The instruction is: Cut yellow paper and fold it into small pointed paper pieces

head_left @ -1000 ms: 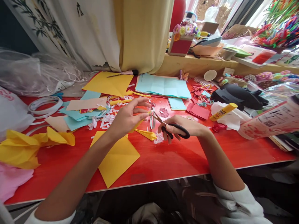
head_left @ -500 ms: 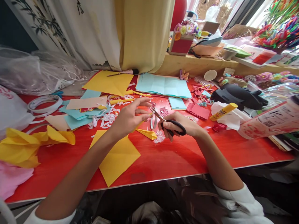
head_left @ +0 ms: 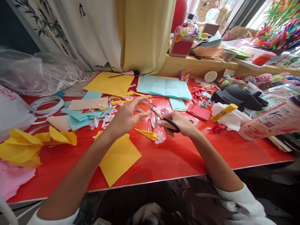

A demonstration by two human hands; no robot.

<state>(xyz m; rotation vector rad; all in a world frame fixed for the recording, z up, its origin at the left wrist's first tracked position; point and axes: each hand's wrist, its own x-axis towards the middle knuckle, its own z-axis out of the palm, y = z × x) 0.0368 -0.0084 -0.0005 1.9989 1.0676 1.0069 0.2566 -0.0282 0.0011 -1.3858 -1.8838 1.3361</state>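
Black-handled scissors (head_left: 173, 125) are gripped in my right hand (head_left: 181, 123), blades slanting up and left. My left hand (head_left: 125, 118) pinches a small yellow paper piece (head_left: 147, 112) between thumb and finger, most of it hidden by the hand. The scissor tips are just right of that piece; whether they touch it I cannot tell. Below the hands lie a folded yellow paper (head_left: 150, 134) and some whitish scraps (head_left: 160, 137). Behind the blades stands a tape roll (head_left: 153, 120). A square yellow sheet (head_left: 122, 159) lies partly under my left wrist.
Light blue sheets (head_left: 164, 87) and a yellow sheet (head_left: 110, 83) lie at the back. On the left are tape rolls (head_left: 47, 104) and crumpled yellow paper (head_left: 21, 147). On the right are red paper squares (head_left: 198, 111), a glue stick (head_left: 224, 112) and a large pink-labelled bottle (head_left: 272, 120).
My right hand and the scissors have shifted slightly left and down. The left hand has moved slightly left, still pinching the yellow paper.
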